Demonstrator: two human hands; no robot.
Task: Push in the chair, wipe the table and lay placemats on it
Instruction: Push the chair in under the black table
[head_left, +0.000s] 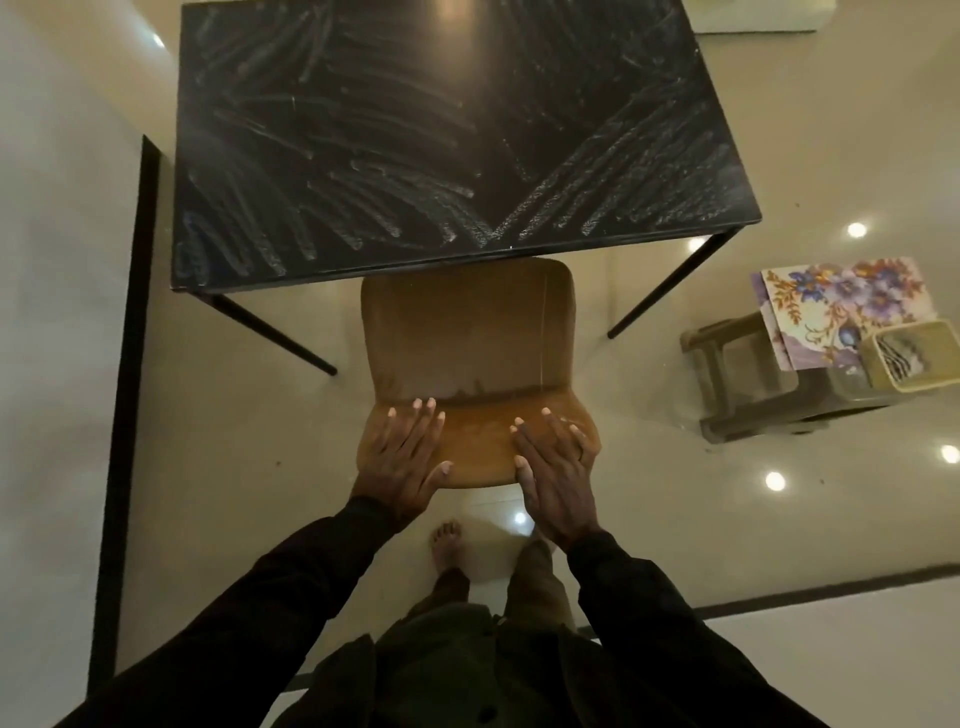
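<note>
My grip: both palms lie flat on the backrest, fingers straight and spread, nothing clasped.
Left hand (402, 457): on the backrest's left part, thumb over its top edge, on the near side of the table.
Right hand (558, 478): on the backrest's right part, one ring on a finger.
Tan upholstered chair (467, 338): one; its seat front touches or slips just under the table's near edge, the rest out on the near side.
Black rectangular table (441, 130): one, top covered in pale smeared streaks; two thin black legs in view.
Flower-printed placemats (841, 306): right of the table, on a stool; I cannot count them.
Brown plastic stool (727, 374): one, right of the table's near right leg.
Yellow square tub (919, 374): one, on the stool, touching the placemats, striped stuff inside.
</note>
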